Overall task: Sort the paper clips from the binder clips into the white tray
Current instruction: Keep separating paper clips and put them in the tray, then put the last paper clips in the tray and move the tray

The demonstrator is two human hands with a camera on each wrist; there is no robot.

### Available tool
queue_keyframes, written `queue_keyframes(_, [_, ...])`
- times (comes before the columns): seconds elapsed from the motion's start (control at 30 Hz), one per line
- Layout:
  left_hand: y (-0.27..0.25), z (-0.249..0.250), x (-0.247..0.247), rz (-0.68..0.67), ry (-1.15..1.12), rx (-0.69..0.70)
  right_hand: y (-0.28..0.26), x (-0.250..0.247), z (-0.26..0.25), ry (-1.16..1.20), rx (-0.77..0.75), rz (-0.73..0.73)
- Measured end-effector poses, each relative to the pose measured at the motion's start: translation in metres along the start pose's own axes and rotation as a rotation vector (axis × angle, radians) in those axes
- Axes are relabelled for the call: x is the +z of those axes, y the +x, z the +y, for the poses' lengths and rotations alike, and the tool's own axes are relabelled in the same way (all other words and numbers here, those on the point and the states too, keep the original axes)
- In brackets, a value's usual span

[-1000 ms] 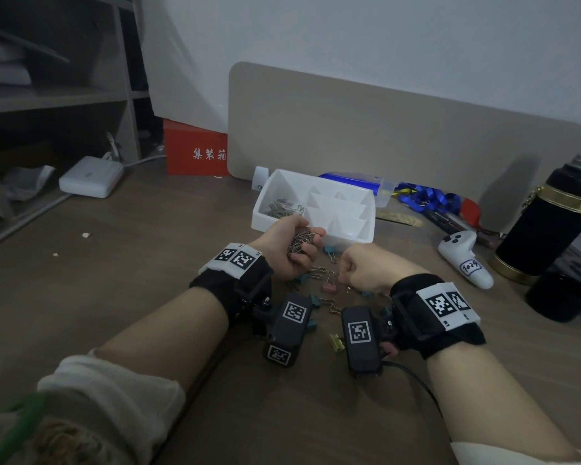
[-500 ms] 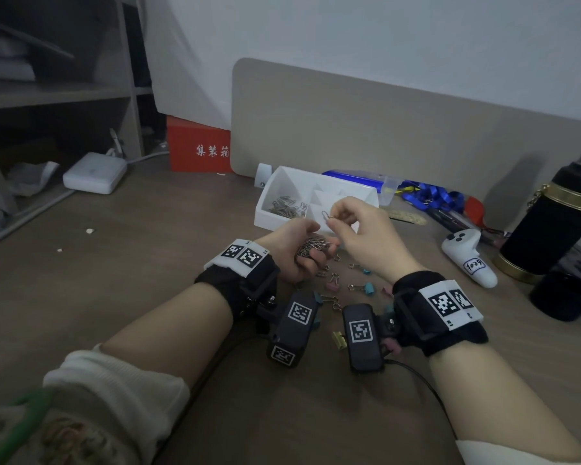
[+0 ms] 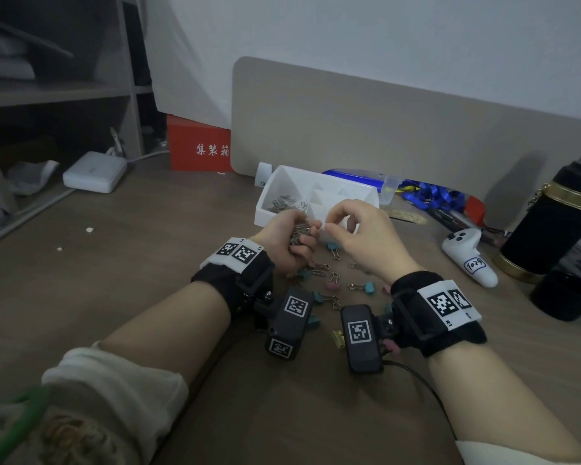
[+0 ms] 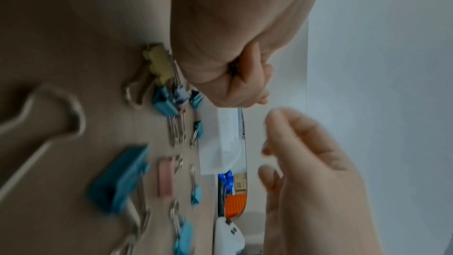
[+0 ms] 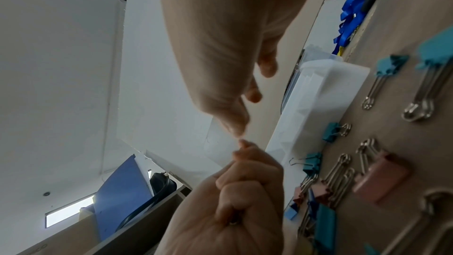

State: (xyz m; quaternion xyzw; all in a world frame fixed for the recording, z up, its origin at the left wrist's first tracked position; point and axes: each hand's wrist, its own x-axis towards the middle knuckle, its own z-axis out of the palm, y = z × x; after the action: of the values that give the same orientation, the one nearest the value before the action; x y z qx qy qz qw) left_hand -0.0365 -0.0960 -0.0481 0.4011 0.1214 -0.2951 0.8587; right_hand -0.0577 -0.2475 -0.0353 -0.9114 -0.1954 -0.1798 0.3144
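Left hand [image 3: 287, 241] curled tight round a bunch of paper clips [image 3: 298, 232], just in front of the white tray [image 3: 319, 201]. Right hand [image 3: 363, 236] up beside it, thumb and first finger pressed tip to tip near the left fingertips. Cannot tell if a clip sits in that pinch: too small and blurry. Other right fingers bent loosely, holding nothing.

More paper clips [image 3: 284, 203] lying in a heap in the left end of the tray. Tray sitting on the brown table [image 3: 131, 263], right behind both hands.

Binder clips [image 3: 332, 280] spread on the table under and between the wrists: blue ones, pink ones, and a yellow one [image 3: 338, 337] near the right wrist camera. From the right wrist view, blue binder clips [image 5: 389, 65] and pink ones [image 5: 380, 179] lying flat beside the tray [image 5: 326, 92], silver handles sticking out. From the left wrist view, blurry, a yellow clip [image 4: 159, 63] close under the left hand, blue and pink clips further along.

White game controller [image 3: 468, 255] on the right of the table. Black flask [image 3: 550, 226] with a gold band past it. Red box [image 3: 198, 147] and a white box [image 3: 94, 172] at the back left. Blue ribbon [image 3: 433, 194] behind the tray.
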Motion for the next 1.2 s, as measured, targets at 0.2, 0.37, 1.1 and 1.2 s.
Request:
queue_keyframes(0.2, [-0.003, 0.011, -0.006, 0.02, -0.029, 0.041, -0.005, 0.006, 0.005, -0.13, 0.1, -0.487])
queue_keyframes(0.37, [-0.002, 0.009, -0.007, 0.0, 0.006, 0.031, -0.007, 0.007, 0.007, -0.131, 0.172, -0.507])
queue_keyframes(1.1, [-0.004, 0.005, -0.002, -0.034, 0.184, -0.078, 0.0, 0.001, 0.013, -0.17, 0.202, 0.026])
queue_keyframes(1.2, [-0.006, 0.003, 0.0, -0.084, 0.255, -0.131, 0.0, 0.0, 0.007, 0.056, 0.091, 0.074])
